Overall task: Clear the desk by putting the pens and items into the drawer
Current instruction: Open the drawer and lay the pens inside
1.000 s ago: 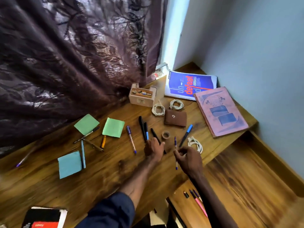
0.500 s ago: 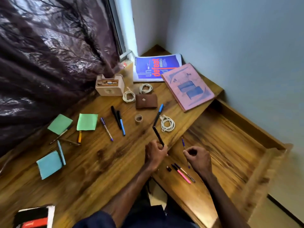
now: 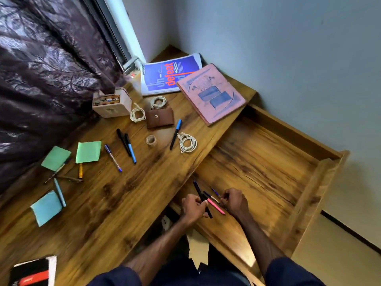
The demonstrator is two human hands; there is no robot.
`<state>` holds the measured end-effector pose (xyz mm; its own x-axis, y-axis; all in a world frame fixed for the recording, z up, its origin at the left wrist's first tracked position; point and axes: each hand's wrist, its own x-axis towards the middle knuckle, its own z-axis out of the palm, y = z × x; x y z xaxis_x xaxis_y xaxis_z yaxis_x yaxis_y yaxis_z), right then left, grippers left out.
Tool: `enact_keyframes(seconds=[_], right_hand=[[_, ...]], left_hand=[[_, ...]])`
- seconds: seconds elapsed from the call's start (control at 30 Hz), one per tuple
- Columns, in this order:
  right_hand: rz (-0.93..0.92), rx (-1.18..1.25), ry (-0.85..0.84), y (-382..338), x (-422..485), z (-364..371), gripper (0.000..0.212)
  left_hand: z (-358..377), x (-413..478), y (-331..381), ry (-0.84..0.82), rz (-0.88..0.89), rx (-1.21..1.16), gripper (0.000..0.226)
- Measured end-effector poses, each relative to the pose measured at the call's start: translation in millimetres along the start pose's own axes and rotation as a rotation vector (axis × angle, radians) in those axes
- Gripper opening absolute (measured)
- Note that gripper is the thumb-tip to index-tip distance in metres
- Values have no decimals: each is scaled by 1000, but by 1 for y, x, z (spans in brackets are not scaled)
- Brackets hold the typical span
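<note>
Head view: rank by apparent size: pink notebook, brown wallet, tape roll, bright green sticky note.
1. pink notebook, clearly largest.
2-3. bright green sticky note and brown wallet: they look about alike, so I won't rank them.
4. tape roll, smallest.
The notebook lies farthest from the camera, so its lead holds.

1. Hidden inside the curled fingers (image 3: 198,203) of the left hand (image 3: 191,210): the middle of the black pen (image 3: 197,188).
2. Covered by the right hand (image 3: 236,202): nearly all of the thin blue pen (image 3: 214,191), except its tip.
3. Smeared by motion blur: both hands and the pink pen (image 3: 216,206) in the drawer (image 3: 268,162).
4. Tucked under the green note (image 3: 88,152): upper end of the orange pen (image 3: 80,172).
5. Overlapped by the pink book (image 3: 212,93): a corner of the blue book (image 3: 165,77), title partly lost.
6. Cut off by the lower left corner: red-and-black book (image 3: 33,272).
7. Draped over by the curtain (image 3: 51,69): far left edge of the bench (image 3: 123,203).
8. Too small to read beyond "OPEL": label on the small box (image 3: 112,103).
</note>
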<state>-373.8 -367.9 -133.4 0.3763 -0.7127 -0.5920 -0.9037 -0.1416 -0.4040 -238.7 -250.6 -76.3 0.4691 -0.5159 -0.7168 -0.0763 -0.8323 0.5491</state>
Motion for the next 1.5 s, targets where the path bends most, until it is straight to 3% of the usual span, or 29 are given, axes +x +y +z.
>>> enact_keyframes(seconds=[0.37, 0.8, 0.9, 0.97, 1.1, 1.33, 1.4, 1.5], right_hand=[[-59, -124, -11, -3, 18, 14, 17], [-103, -139, -4, -9, 26, 17, 10], [-108, -15, 86, -17, 17, 7, 12], [-152, 222, 110, -27, 5, -6, 14], [-252, 465, -114, -40, -18, -30, 12], [-65, 700, -171, -25, -3, -43, 21], [-44, 618, -147, -17, 5, -41, 18], [-30, 303, -24, -6, 18, -30, 14]], left_hand=[[15, -7, 1, -3, 9, -47, 13], [10, -6, -5, -10, 41, -85, 11], [8, -2, -4, 15, 48, -73, 16], [7, 2, -1, 30, 71, -50, 20], [9, 10, 5, 37, 158, 51, 17], [17, 16, 21, -70, 300, 128, 14], [17, 18, 19, -112, 307, 175, 17], [15, 20, 12, -86, 273, 208, 16]])
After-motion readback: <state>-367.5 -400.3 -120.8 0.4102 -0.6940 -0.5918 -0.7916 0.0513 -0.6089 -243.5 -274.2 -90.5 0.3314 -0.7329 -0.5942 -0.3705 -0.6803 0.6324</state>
